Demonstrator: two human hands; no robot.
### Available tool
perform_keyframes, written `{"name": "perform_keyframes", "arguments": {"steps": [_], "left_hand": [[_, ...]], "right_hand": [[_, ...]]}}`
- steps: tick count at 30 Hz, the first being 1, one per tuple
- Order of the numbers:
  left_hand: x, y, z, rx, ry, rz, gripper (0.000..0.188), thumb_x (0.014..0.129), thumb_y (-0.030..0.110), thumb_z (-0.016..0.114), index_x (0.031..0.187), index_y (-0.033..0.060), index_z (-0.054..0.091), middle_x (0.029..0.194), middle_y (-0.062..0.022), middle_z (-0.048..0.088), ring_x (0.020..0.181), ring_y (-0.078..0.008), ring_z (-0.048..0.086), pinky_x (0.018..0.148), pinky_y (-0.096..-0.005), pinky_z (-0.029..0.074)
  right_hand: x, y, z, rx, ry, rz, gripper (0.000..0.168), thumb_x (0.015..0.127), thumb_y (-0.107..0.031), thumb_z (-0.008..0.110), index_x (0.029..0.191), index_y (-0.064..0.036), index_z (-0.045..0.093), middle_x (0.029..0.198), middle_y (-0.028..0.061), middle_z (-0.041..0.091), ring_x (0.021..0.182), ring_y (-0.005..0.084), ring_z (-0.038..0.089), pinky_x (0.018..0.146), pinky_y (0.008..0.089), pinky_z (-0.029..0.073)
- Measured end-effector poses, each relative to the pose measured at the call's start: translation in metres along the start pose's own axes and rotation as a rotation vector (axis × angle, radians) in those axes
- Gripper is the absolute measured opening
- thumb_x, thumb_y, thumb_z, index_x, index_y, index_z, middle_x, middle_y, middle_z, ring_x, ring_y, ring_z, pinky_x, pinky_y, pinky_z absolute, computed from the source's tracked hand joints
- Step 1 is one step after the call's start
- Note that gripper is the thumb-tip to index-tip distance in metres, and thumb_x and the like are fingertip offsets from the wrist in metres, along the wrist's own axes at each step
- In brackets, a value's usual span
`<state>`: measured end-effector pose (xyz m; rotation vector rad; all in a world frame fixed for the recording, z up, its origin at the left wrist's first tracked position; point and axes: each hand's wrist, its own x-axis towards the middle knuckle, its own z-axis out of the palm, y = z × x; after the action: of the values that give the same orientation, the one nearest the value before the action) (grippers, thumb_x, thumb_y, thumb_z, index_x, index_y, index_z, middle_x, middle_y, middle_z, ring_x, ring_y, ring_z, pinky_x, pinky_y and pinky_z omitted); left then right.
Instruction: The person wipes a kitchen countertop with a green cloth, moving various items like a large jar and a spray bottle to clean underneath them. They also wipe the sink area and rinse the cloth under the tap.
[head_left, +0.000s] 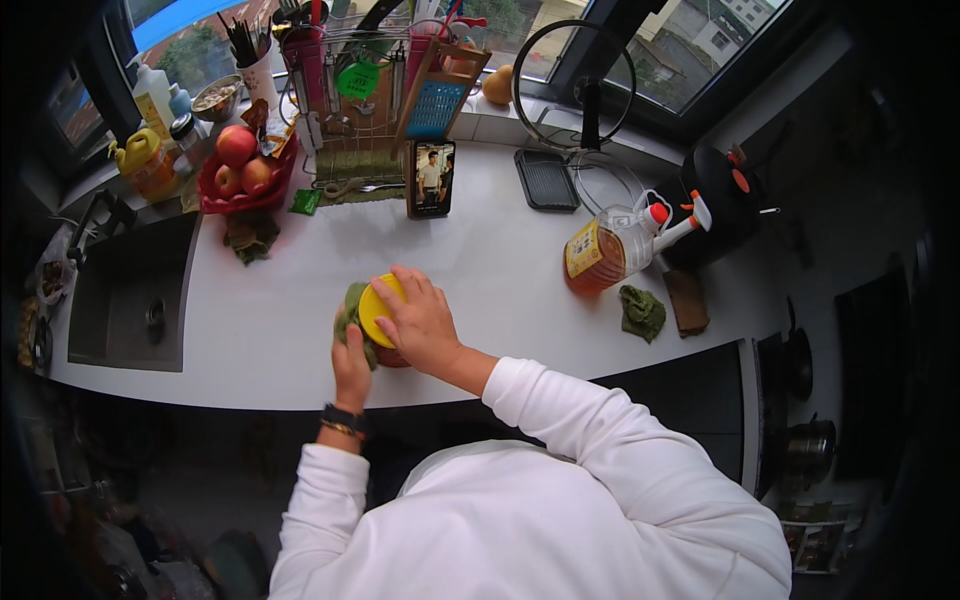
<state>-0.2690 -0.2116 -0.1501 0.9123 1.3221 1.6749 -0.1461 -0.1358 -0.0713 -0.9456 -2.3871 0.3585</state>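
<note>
A jar with a yellow lid (380, 309) stands near the counter's front edge; a little of its reddish body (392, 358) shows below the lid. My left hand (350, 358) presses a green cloth (351, 304) against the jar's left side, its fingers partly hidden behind the cloth. From the right, my right hand (421, 322) lies over the lid with its fingers spread across the top and the thumb near the rim. Whether the lid is screwed down cannot be seen.
Behind the jar a phone (430, 180) stands upright. To the right are a large plastic bottle (607, 247), a spray bottle (679, 225), a crumpled green cloth (642, 313) and a brown cloth (685, 303). A fruit basket (247, 199) and a sink (127, 300) are left.
</note>
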Motion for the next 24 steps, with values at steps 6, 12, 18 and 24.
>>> {"name": "perform_keyframes", "arguments": {"steps": [6, 12, 18, 24], "left_hand": [[0.105, 0.024, -0.011, 0.032, -0.533, -0.292, 0.046, 0.099, 0.039, 0.036, 0.108, -0.0005, 0.057, 0.103, -0.0049, 0.06, 0.092, -0.0115, 0.054, 0.082, -0.0262, 0.044], [0.139, 0.053, 0.029, 0.151, -0.805, -0.487, 0.048, 0.099, 0.043, 0.035, 0.102, 0.0011, 0.059, 0.099, -0.0034, 0.061, 0.087, -0.0109, 0.054, 0.078, -0.0254, 0.045], [0.073, 0.025, 0.0, -0.002, -0.306, -0.065, 0.032, 0.099, 0.023, 0.037, 0.111, -0.0013, 0.055, 0.106, -0.0088, 0.058, 0.097, -0.0136, 0.054, 0.085, -0.028, 0.043], [-0.049, -0.02, 0.029, 0.028, 0.084, 0.2, 0.083, 0.09, 0.048, 0.051, 0.145, 0.0036, 0.007, 0.148, -0.0133, 0.013, 0.135, -0.0261, 0.02, 0.11, -0.0378, 0.019]], "right_hand": [[0.003, -0.003, 0.0, 0.044, 0.062, -0.056, 0.059, 0.077, -0.019, 0.063, 0.132, -0.011, 0.041, 0.129, 0.0159, 0.04, 0.12, 0.0341, 0.037, 0.094, 0.0429, 0.033], [-0.003, -0.003, 0.003, -0.027, 0.158, -0.001, 0.065, 0.077, -0.014, 0.06, 0.137, -0.011, 0.036, 0.133, 0.0142, 0.038, 0.125, 0.0318, 0.035, 0.097, 0.0438, 0.03], [-0.003, -0.001, 0.003, -0.089, 0.091, -0.029, 0.061, 0.078, -0.015, 0.06, 0.135, -0.012, 0.039, 0.13, 0.0123, 0.043, 0.122, 0.0296, 0.039, 0.094, 0.0425, 0.033], [0.0, -0.003, 0.001, -0.056, 0.001, 0.003, 0.055, 0.081, -0.027, 0.06, 0.131, -0.011, 0.044, 0.129, 0.0134, 0.043, 0.119, 0.0304, 0.04, 0.091, 0.0425, 0.035]]}}
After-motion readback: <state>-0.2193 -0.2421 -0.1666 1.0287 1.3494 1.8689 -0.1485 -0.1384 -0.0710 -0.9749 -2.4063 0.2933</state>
